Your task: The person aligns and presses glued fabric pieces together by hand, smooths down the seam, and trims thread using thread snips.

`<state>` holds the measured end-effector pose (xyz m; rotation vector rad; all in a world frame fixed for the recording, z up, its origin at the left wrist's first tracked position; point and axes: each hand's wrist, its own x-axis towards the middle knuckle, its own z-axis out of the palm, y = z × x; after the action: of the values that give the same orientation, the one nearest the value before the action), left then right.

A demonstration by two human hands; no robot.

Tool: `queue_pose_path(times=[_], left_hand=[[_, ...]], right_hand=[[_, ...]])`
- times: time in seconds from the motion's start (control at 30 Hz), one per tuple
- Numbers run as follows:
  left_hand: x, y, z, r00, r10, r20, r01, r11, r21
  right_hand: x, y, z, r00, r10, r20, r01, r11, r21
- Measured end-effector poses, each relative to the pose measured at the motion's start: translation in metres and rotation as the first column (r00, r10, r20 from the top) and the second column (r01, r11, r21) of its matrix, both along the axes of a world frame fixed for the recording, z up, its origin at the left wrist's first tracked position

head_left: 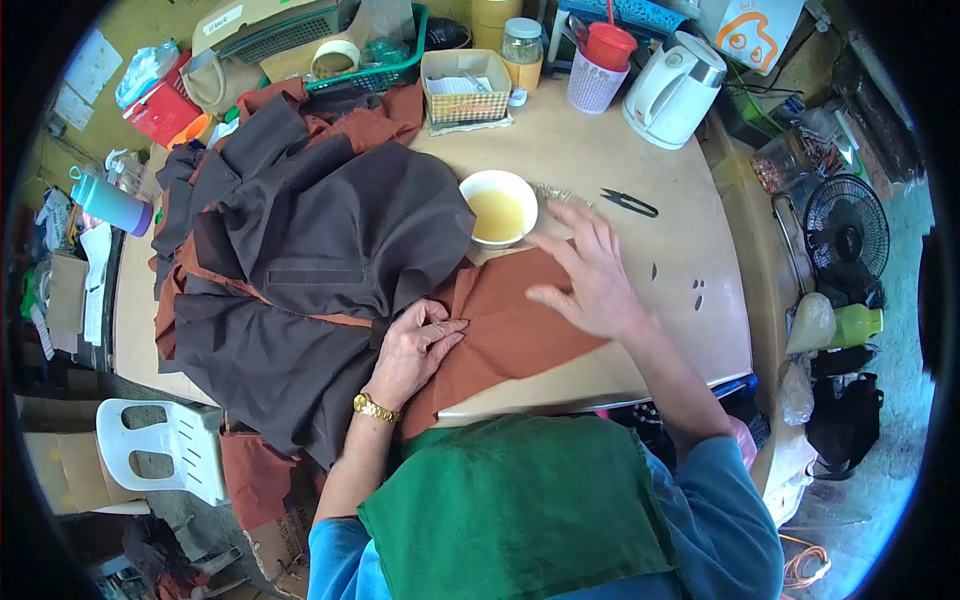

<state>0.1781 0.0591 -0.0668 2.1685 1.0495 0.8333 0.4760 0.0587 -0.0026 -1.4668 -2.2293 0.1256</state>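
Dark grey cloth (330, 220) with rust-brown parts lies heaped on the left of the table. A flat rust-brown piece (530, 315) extends from it to the right. My left hand (410, 350), with a gold watch on the wrist, pinches the brown cloth at a fold near the dark edge. Over the right part of that brown cloth is my right hand (590, 275), fingers spread, nothing held. Just beyond it stands a white bowl (501, 209) of yellowish liquid. Black thread snips (630, 203) lie right of the bowl.
At the back are a small basket (466, 88), a lidded jar (522, 55), a lilac cup (597, 82) and a white kettle (674, 90). Small dark pieces (698, 295) lie at the right. A white plastic chair (165, 448) stands lower left, a fan (845, 228) at right.
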Motion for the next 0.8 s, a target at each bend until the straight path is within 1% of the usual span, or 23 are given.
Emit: queue_pose_path(times=[0.03,0.1,0.13,0.2,0.23,0.3,0.4,0.53,0.6,0.63,0.7,0.73,0.8], left_hand=[[0.000,0.000,0.001,1.000,-0.003,-0.001,0.003,1.000,-0.001],[0.001,0.000,0.005,1.000,-0.015,0.012,0.014,0.999,0.049],[0.001,0.000,0.005,1.000,-0.015,0.014,0.014,0.999,0.052],[-0.001,0.000,0.003,1.000,-0.022,0.000,0.022,0.999,0.043],[-0.001,0.001,0.002,1.000,-0.020,0.003,0.020,0.999,0.045],[-0.002,0.000,0.000,1.000,-0.025,0.018,0.024,0.999,0.028],[-0.002,0.001,0.002,0.999,-0.030,0.013,0.030,0.998,0.061],[-0.001,0.000,0.002,1.000,-0.024,0.013,0.024,0.999,0.042],[-0.002,0.000,0.000,1.000,-0.025,0.015,0.024,0.998,0.056],[-0.002,0.000,0.000,1.000,-0.021,0.016,0.020,0.998,0.057],[-0.002,0.000,0.001,1.000,-0.019,0.016,0.019,1.000,0.026],[-0.002,0.000,0.000,1.000,-0.021,0.016,0.021,0.999,0.026],[-0.002,0.000,-0.001,1.000,-0.024,0.019,0.023,0.999,0.036]], right_hand=[[-0.004,0.013,0.000,1.000,-0.003,-0.001,0.003,1.000,-0.001],[-0.012,0.037,0.000,0.989,0.004,0.145,-0.006,1.000,0.017],[-0.014,0.047,-0.002,0.989,0.003,0.147,-0.006,1.000,0.020],[-0.019,0.061,-0.007,0.970,0.021,0.244,-0.012,0.999,-0.039],[-0.020,0.066,-0.006,0.969,0.023,0.246,-0.014,0.999,-0.037],[-0.022,0.071,-0.004,0.932,0.062,0.358,-0.008,0.989,-0.149],[-0.022,0.074,-0.001,0.934,0.061,0.351,-0.008,0.989,-0.150],[-0.020,0.075,0.001,0.921,0.090,0.378,-0.028,0.986,-0.166],[-0.016,0.075,0.004,0.989,0.002,0.151,-0.010,0.998,0.057],[-0.013,0.074,0.007,0.988,0.005,0.152,-0.014,0.998,0.058],[-0.006,0.068,0.015,0.992,0.014,0.126,-0.006,0.998,-0.060],[-0.003,0.065,0.014,0.992,0.012,0.125,-0.004,0.998,-0.060],[0.004,0.061,0.012,0.982,0.091,0.168,-0.076,0.993,-0.093]])
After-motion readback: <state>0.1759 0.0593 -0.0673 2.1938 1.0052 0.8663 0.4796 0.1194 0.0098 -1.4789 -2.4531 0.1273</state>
